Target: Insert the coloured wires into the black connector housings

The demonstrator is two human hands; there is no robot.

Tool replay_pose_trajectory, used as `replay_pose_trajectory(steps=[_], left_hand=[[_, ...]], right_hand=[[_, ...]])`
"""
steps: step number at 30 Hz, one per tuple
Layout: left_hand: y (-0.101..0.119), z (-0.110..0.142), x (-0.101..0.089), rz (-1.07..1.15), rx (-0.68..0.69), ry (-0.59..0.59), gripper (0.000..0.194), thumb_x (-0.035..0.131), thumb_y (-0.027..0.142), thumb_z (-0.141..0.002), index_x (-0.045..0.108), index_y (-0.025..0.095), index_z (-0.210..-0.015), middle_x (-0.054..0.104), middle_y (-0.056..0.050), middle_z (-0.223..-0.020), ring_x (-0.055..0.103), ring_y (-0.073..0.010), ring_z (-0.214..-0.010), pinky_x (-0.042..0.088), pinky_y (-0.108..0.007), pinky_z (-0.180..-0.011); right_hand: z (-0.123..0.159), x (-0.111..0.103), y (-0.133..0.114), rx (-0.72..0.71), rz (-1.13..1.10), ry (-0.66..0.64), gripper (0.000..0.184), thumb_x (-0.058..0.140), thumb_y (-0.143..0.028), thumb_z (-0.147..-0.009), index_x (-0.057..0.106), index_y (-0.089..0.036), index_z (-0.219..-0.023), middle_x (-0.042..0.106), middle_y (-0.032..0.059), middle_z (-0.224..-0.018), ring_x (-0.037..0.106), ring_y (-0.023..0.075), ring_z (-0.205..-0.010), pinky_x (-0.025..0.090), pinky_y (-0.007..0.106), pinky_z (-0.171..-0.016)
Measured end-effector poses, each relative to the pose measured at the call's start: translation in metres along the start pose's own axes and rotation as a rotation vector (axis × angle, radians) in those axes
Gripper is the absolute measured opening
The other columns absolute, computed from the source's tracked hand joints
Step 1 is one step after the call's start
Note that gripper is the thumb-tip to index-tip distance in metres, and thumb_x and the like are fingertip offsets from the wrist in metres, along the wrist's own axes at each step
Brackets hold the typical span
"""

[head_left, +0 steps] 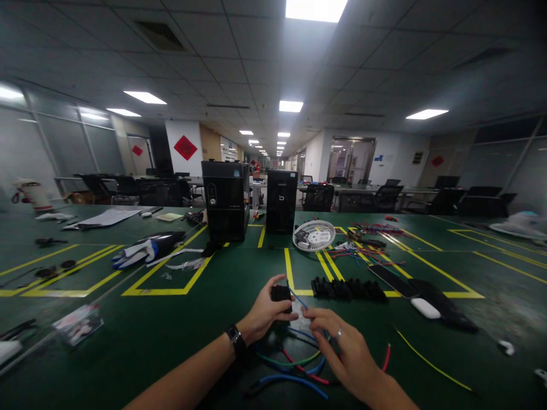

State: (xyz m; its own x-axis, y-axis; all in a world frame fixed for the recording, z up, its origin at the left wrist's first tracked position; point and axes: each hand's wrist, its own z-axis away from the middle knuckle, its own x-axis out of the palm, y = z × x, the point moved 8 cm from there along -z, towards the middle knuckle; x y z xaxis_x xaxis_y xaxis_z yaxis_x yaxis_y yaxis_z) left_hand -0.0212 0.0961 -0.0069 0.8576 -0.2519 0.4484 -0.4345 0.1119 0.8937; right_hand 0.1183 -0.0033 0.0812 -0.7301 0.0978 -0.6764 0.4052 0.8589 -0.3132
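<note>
Left hand (267, 310), watch on wrist, fingers curled shut around a small black block (281, 293) held just above the green table (179, 336), low centre of view. A thin blue wire (298, 298) runs out of the block toward 4 o'clock. Right hand (342, 347), ring on one finger, sits just at 4 o'clock of the left; fingertips drawn narrow, pinching at a small pale piece (301, 322) beside the wire; what exactly it grips, cannot tell. Loose coloured wires (294, 370), blue, green and red, lie under both hands. Row of black connectors (348, 288) at 1 o'clock of the hands, near. White round fan grille (314, 235) at 12 o'clock, well apart. Two black computer towers (226, 199) beyond it.
</note>
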Motion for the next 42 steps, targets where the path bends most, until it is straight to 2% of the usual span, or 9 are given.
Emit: replay_pose_trajectory(steps=[6, 10, 13, 16, 20, 29, 36, 42], left_hand=[[0.004, 0.001, 0.004, 0.066, 0.048, -0.035, 0.073, 0.065, 0.004, -0.068, 0.037, 0.031, -0.129, 0.046, -0.007, -0.124, 0.058, -0.0210, -0.106, 0.054, -0.044, -0.087], [-0.001, -0.004, -0.004, 0.124, 0.033, 0.016, 0.064, 0.050, 0.004, -0.071, 0.034, 0.030, -0.128, 0.049, -0.008, -0.123, 0.057, -0.0205, -0.107, 0.053, -0.046, -0.086], [-0.002, -0.006, -0.005, 0.172, 0.016, 0.028, 0.057, 0.044, 0.006, -0.072, 0.037, 0.026, -0.125, 0.053, -0.009, -0.120, 0.059, -0.0197, -0.104, 0.051, -0.048, -0.089], [0.002, -0.004, -0.001, 0.208, 0.002, 0.008, 0.050, 0.044, 0.006, -0.072, 0.043, 0.022, -0.120, 0.055, -0.010, -0.118, 0.059, -0.0207, -0.104, 0.048, -0.048, -0.092], [0.005, 0.000, 0.005, 0.273, -0.003, -0.027, 0.044, 0.048, 0.010, -0.074, 0.047, 0.019, -0.117, 0.057, -0.012, -0.116, 0.060, -0.0233, -0.101, 0.046, -0.050, -0.092], [0.003, 0.000, 0.005, 0.303, -0.028, -0.004, 0.043, 0.048, 0.009, -0.076, 0.046, 0.019, -0.118, 0.059, -0.013, -0.113, 0.062, -0.0234, -0.099, 0.046, -0.050, -0.092], [0.003, 0.000, 0.005, 0.290, -0.020, -0.006, 0.042, 0.047, 0.009, -0.077, 0.044, 0.019, -0.118, 0.059, -0.013, -0.114, 0.062, -0.0237, -0.098, 0.047, -0.050, -0.091], [0.002, 0.000, 0.006, 0.293, -0.025, -0.017, 0.040, 0.051, 0.010, -0.078, 0.045, 0.020, -0.116, 0.059, -0.012, -0.114, 0.063, -0.0228, -0.097, 0.049, -0.048, -0.089]], right_hand=[[0.001, 0.005, 0.003, -0.009, -0.011, 0.041, 0.036, 0.040, -0.004, -0.089, 0.054, -0.022, -0.117, 0.064, 0.0099, -0.116, 0.059, 0.0184, -0.112, 0.051, 0.032, -0.095], [0.002, 0.003, 0.007, 0.033, -0.063, 0.103, 0.036, 0.040, -0.005, -0.090, 0.057, -0.022, -0.116, 0.065, 0.0083, -0.113, 0.061, 0.0182, -0.108, 0.054, 0.030, -0.089], [0.001, 0.000, 0.014, 0.112, -0.132, 0.149, 0.032, 0.039, -0.009, -0.092, 0.058, -0.023, -0.114, 0.064, 0.0086, -0.114, 0.062, 0.0183, -0.107, 0.057, 0.029, -0.084], [0.001, -0.003, 0.021, 0.173, -0.141, 0.192, 0.028, 0.040, -0.012, -0.093, 0.059, -0.023, -0.109, 0.064, 0.0086, -0.113, 0.061, 0.0188, -0.107, 0.057, 0.030, -0.083], [0.004, -0.005, 0.025, 0.175, -0.061, 0.223, 0.026, 0.042, -0.011, -0.092, 0.060, -0.022, -0.107, 0.065, 0.0084, -0.112, 0.061, 0.0196, -0.107, 0.054, 0.033, -0.088], [0.005, 0.002, 0.019, 0.090, -0.010, 0.152, 0.033, 0.039, -0.005, -0.090, 0.058, -0.021, -0.113, 0.064, 0.0086, -0.113, 0.060, 0.0174, -0.109, 0.053, 0.031, -0.091], [0.004, -0.001, 0.018, 0.100, 0.029, 0.157, 0.033, 0.039, -0.006, -0.090, 0.058, -0.021, -0.113, 0.065, 0.0089, -0.112, 0.061, 0.0175, -0.107, 0.052, 0.031, -0.092], [0.002, 0.006, 0.017, 0.087, -0.005, 0.116, 0.034, 0.037, -0.005, -0.090, 0.058, -0.020, -0.113, 0.064, 0.0096, -0.112, 0.061, 0.0172, -0.108, 0.052, 0.030, -0.091]])
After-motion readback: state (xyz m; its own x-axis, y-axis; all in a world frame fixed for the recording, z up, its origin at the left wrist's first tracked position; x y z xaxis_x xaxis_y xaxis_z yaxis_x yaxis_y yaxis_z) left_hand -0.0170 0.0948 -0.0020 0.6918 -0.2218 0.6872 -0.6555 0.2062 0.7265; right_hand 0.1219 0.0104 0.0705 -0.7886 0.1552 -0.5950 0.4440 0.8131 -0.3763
